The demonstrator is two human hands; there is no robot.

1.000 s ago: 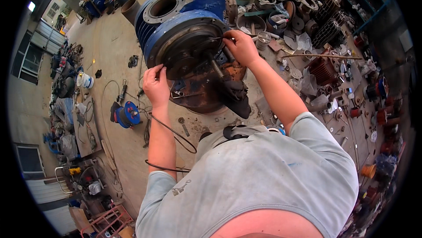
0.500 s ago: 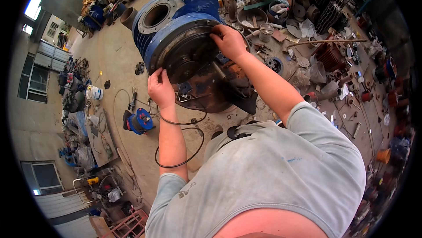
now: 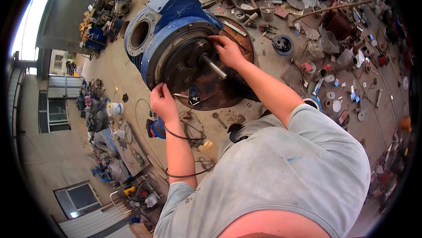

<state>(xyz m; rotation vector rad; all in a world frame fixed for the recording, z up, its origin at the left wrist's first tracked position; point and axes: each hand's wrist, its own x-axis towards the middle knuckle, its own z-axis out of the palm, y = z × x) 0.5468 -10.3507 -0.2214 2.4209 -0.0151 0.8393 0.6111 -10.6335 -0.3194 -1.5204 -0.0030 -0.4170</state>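
Observation:
A large blue cast pump-like housing (image 3: 182, 23) stands tilted in front of me, its round dark open face toward me. A bare metal shaft (image 3: 213, 66) sticks out of that face. My left hand (image 3: 163, 103) pinches at the lower left rim, thumb and fingers together. At the upper right rim my right hand (image 3: 229, 52) is likewise closed in a pinch. Whatever lies between the fingertips is too small to tell. A thin black cord (image 3: 189, 176) loops about my left forearm. Below the face, small metal tools (image 3: 194, 100) rest on a rusty round plate (image 3: 222, 101).
Metal parts and scrap crowd the floor on the right, among them a wide round pan (image 3: 249, 0) and a long brown stick (image 3: 332, 9). A blue cable reel (image 3: 157, 128) stands left of my forearm. Farther left is a white bucket (image 3: 115, 109).
The view has turned and shifted, so the shaft and tools show more fully. Both hands still pinch at the rim. The black cord hangs lower on my left forearm.

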